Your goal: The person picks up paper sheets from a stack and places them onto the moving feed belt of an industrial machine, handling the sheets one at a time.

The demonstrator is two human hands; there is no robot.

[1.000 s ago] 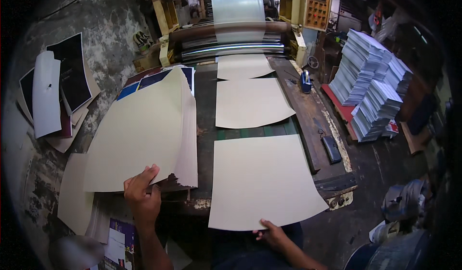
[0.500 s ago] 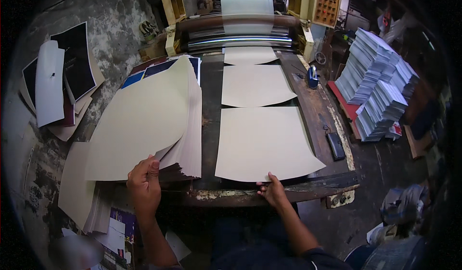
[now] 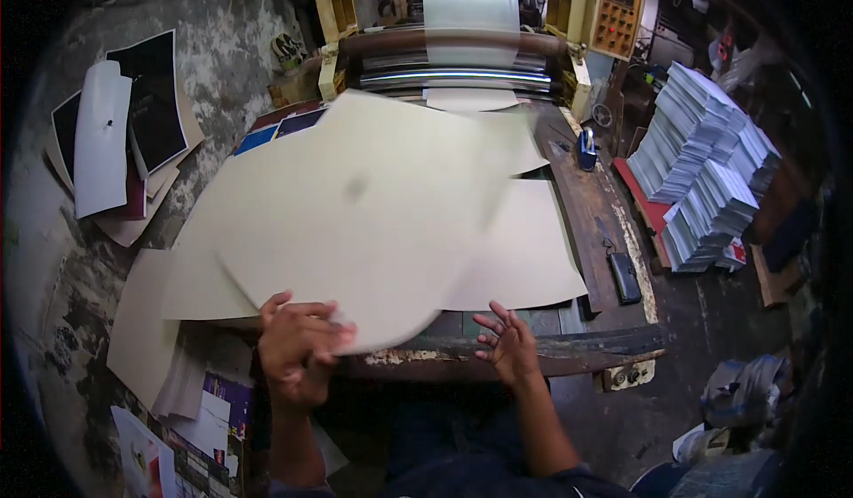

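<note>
My left hand [image 3: 300,347] grips the near edge of a large cream paper sheet [image 3: 382,205], which is slanted in the air and slightly blurred. It spans from a tall stack of similar sheets [image 3: 204,258] on the left across to the middle of the machine table. Beneath its right side, another cream sheet [image 3: 538,249] lies flat on the table, partly covered. Beyond that, more sheets lead in a row to the metal rollers [image 3: 458,79]. My right hand [image 3: 509,345] is just short of the flat sheet's near edge, fingers spread, holding nothing.
A worn table edge [image 3: 569,353] runs in front of me. On the table's right side are a black case [image 3: 625,278] and a blue object [image 3: 586,150]. Piles of white paper [image 3: 702,160] stand at right; dark prints [image 3: 160,111] lean at left. A control panel [image 3: 617,9] is at the back.
The left hand has moved slightly right, drawing a sheet off the stack and swinging it rightward. The table sheets have shifted toward the rollers. My right hand's fingers have spread, away from the sheet's edge.
</note>
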